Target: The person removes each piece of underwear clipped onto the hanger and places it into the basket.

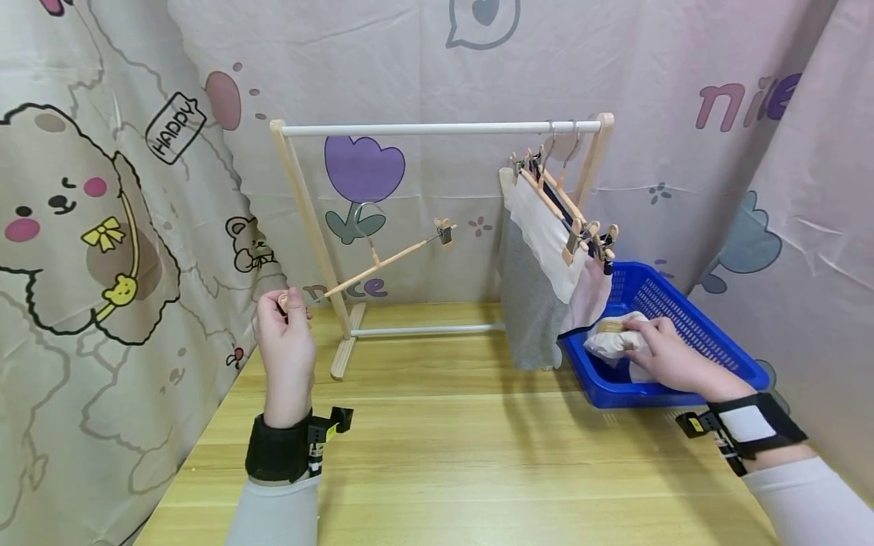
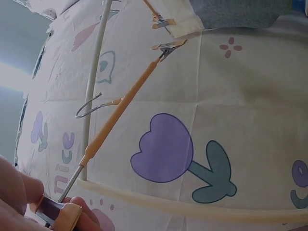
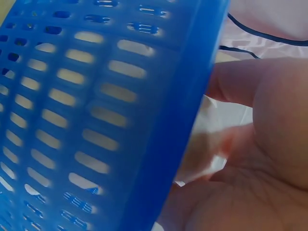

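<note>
My left hand [image 1: 287,334] is raised at the left and pinches one end clip of a wooden clip hanger [image 1: 382,263], which slants up to the right in front of the small wooden rack [image 1: 437,129]. In the left wrist view the hanger [image 2: 120,113], its metal hook [image 2: 89,108] and far clip [image 2: 168,46] show against the curtain. My right hand [image 1: 665,353] reaches into the blue basket [image 1: 683,318] and grips a bunched white garment [image 1: 611,341] with a tan band. The right wrist view shows the basket wall [image 3: 96,115] and white cloth [image 3: 207,154] under my fingers.
Several hangers with grey, white and pink clothes [image 1: 546,258] hang at the right end of the rack rail. The wooden table [image 1: 444,455] stretches in front. Printed curtains [image 1: 102,227] close in the left, back and right sides.
</note>
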{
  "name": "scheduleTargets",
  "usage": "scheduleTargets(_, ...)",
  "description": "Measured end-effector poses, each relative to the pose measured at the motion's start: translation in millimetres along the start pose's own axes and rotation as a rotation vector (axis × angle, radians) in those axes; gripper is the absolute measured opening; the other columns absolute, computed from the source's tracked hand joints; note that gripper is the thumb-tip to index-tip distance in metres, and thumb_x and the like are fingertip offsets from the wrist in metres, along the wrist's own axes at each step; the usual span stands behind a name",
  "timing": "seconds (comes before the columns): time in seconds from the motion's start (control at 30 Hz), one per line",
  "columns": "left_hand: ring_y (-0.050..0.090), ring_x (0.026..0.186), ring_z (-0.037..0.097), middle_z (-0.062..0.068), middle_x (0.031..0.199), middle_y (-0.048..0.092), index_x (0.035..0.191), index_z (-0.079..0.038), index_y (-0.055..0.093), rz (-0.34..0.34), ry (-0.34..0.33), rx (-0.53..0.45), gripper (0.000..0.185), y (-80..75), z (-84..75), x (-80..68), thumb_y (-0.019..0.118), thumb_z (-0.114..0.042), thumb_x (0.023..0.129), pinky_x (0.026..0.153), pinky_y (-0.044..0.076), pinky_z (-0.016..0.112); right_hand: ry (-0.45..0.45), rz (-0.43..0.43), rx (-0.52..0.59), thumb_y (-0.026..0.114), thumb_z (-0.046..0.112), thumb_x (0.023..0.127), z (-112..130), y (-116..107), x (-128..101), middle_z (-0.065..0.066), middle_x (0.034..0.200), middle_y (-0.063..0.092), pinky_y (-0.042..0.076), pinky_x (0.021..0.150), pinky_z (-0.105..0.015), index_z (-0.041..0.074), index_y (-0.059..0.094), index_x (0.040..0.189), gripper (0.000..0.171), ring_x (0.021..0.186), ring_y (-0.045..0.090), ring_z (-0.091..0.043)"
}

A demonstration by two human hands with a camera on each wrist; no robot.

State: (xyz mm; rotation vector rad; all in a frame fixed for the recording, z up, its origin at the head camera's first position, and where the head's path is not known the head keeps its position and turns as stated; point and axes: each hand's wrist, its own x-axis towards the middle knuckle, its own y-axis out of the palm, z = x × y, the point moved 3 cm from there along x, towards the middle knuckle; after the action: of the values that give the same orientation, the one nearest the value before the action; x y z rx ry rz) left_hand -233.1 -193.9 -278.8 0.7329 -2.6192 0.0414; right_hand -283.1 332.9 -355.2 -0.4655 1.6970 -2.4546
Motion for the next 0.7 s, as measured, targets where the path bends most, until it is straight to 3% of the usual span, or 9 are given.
scheduleTargets(0.13,0.037,0.076,0.014,0.0,0.09,0.043,0.106,-0.013,0.044,-0.011,0.003,-0.005,0.016,2.8,3.1,-0.2,0.042,-0.027,0.111,0.07,0.03,0.023,-0.034,0.047,-0.019,0.064,0.006,0.1,1,4,-2,-0.028,0.109,0.046,0.043,0.075,-0.041,-0.013,0.055,0.133,0.039,0.098,0.046,-0.036)
scheduleTargets(0.37,0.04,0.076,0.012,-0.001,0.089,0.044,0.106,-0.013,0.045,-0.044,0.006,-0.044,0.013,8.2,9.1,-0.8,0.044,-0.025,0.111,0.068,0.032,0.022,-0.019,0.104,-0.023,0.062,0.007,0.101,1,9,-5,-0.029,0.113,0.05,0.051,0.08,-0.05,-0.021,0.056,0.128,0.04,0.1,0.051,-0.037)
scheduleTargets(0.7,0.04,0.075,0.011,-0.003,0.085,0.044,0.105,-0.013,0.046,-0.072,0.028,-0.057,0.013,15.4,13.5,-1.7,0.045,-0.025,0.111,0.072,0.033,0.023,-0.059,0.049,-0.057,0.066,0.011,0.1,5,12,-7,-0.025,0.111,0.054,0.05,0.078,-0.047,-0.016,0.061,0.127,0.039,0.098,0.054,-0.033)
